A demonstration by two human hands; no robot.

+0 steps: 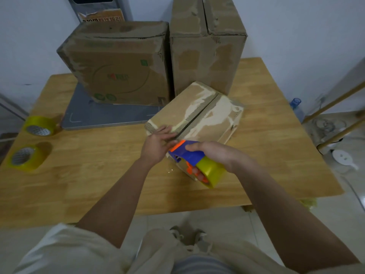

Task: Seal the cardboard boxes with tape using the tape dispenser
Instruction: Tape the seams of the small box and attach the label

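On the wooden table point(98, 175), the left hand point(156, 147) pressed flat on the small worn cardboard box point(197, 113), steadying its seam, while the right hand point(213, 153) gripped the blue-and-orange tape dispenser point(189, 153) at its near edge.

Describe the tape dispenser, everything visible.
The tape dispenser looks like plastic: a blue body with an orange front piece and orange hub, carrying a roll of yellowish clear tape at its rear. It sits at the near end of the small cardboard box, its front at the top edge near the centre seam and its roll end hanging lower toward the person. The right hand grips it from above, fingers curled over the blue body. The left hand lies on the box just beside its orange front.
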